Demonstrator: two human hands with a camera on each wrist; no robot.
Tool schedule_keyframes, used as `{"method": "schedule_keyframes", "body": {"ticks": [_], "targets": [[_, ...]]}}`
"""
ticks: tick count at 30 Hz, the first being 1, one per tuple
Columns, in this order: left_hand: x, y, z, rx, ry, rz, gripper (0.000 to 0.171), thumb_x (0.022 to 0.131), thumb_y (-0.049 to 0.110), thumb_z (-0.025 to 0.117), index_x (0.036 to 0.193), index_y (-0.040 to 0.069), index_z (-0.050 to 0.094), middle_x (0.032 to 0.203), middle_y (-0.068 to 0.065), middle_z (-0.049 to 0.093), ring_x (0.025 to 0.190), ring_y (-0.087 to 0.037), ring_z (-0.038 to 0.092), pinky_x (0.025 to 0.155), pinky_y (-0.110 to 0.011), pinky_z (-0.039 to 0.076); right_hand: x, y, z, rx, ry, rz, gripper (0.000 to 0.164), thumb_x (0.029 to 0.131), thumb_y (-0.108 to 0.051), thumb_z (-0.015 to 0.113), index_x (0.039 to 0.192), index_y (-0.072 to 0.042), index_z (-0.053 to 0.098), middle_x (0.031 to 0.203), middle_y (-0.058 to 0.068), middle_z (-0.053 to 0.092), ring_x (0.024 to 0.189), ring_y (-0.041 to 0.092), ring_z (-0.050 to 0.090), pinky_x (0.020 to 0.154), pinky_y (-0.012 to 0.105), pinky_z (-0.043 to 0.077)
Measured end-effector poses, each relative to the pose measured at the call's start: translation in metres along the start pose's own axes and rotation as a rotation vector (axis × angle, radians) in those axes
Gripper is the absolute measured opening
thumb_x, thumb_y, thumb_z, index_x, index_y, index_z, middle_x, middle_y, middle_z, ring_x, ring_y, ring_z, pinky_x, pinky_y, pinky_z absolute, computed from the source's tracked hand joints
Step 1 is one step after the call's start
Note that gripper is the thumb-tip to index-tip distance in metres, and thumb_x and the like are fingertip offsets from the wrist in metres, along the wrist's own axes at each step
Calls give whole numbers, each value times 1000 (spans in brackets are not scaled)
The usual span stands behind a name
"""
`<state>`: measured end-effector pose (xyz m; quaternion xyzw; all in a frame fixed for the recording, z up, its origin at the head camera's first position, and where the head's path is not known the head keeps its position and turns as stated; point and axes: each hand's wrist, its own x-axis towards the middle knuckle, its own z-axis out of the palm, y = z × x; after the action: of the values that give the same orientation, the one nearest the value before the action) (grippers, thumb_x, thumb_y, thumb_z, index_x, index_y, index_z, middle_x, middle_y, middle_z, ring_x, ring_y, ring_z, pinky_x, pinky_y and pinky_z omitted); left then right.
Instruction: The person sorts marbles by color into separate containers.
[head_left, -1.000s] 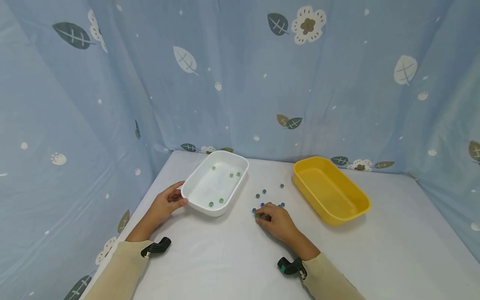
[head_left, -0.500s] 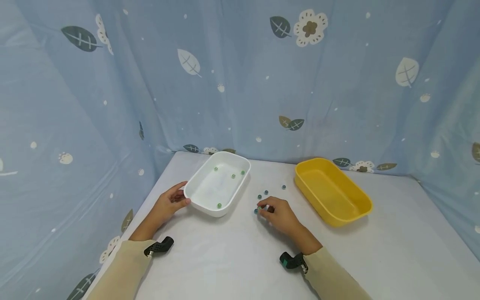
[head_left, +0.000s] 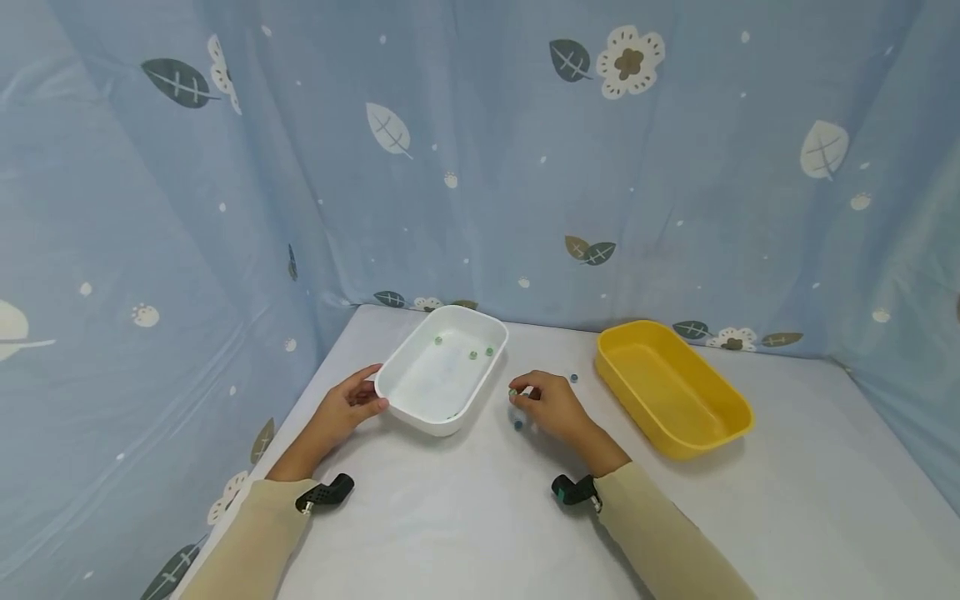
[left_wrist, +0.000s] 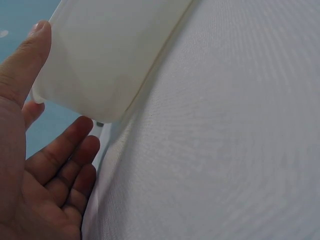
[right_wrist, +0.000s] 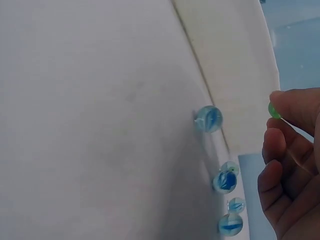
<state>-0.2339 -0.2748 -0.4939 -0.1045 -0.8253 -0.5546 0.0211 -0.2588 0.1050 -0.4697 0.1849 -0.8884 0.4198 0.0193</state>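
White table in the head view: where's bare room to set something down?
Free: the near stretch of table between the two sleeves, and the patch right of the yellow tray. Crowded: the strip between it and the white tray, holding the right hand and loose marbles.

- Your right hand (right_wrist: pixel 295 160) pinches a green marble (right_wrist: pixel 273 110) between thumb and fingertip.
- Behind your fingertips is a white container (right_wrist: pixel 235 65), with blue cloth (right_wrist: pixel 297 50) beyond.
- On the white tabletop (right_wrist: pixel 100 110), you have one blue-streaked marble (right_wrist: pixel 208 119) apart from four clustered marbles (right_wrist: pixel 225 181) lower in view.
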Motion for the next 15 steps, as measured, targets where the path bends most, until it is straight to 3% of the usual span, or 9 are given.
{"method": "schedule_keyframes", "body": {"ticks": [6,11,15], "targets": [[1,-1,-1,11,3,3,71,85,27,78,146,12,45,118,-15,64,106,-29,59,83,-26,49,21,-4,0,29,-4,51,20,90,-21,72,109,-13,72,95,-7,66,76,16,56,61,30,50],[4,-1,0,9,-9,-37,74,84,31,78,148,15,43,121,-15,63,108,-28,58,83,-25,49,38,-9,-4,20,6,61,19,90,-22,72,109,-15,72,96,-4,66,77,17,56,61,31,50],[4,-3,0,-11,-12,-35,74,85,25,78,149,13,41,122,-17,62,108,-31,58,83,-26,49,50,-11,-7,20,10,86,19,91,-24,71,109,-17,71,97,-4,65,80,19,56,63,32,50]]}}
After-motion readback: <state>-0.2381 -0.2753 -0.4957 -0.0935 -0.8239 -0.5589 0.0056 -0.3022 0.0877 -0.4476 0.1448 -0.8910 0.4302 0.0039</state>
